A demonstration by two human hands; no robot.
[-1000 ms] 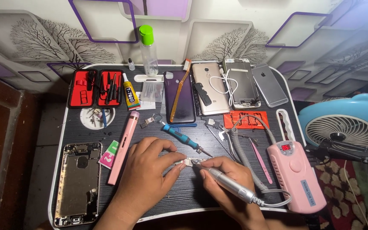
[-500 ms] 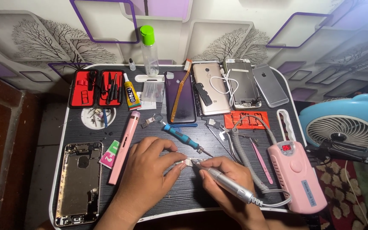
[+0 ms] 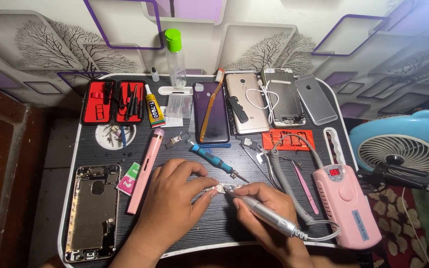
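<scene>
Both hands down on the black lap table (image 3: 214, 233), working a tiny part w/ the rotary pen.

Biggest near me: blue desk fan (image 3: 407, 146) far off to the right of my right hand (image 3: 259, 208), off the table. Pink control box (image 3: 346, 204) sits just right of that hand, its grey cable looping back to the silver handpiece (image 3: 266, 218). Bare phone frame (image 3: 93, 211) lies left of my left hand (image 3: 175, 203), pink stick tool (image 3: 146, 168) between them. Blue screwdriver (image 3: 217, 162) just above both hands. Right hand is curled tight round the handpiece, pen-style, tip on the small metal part (image 3: 224, 188). Left hand half closed, thumb + forefinger pinching that part against the tabletop, other fingers loose. Part sits right between the 2 hands.
</scene>
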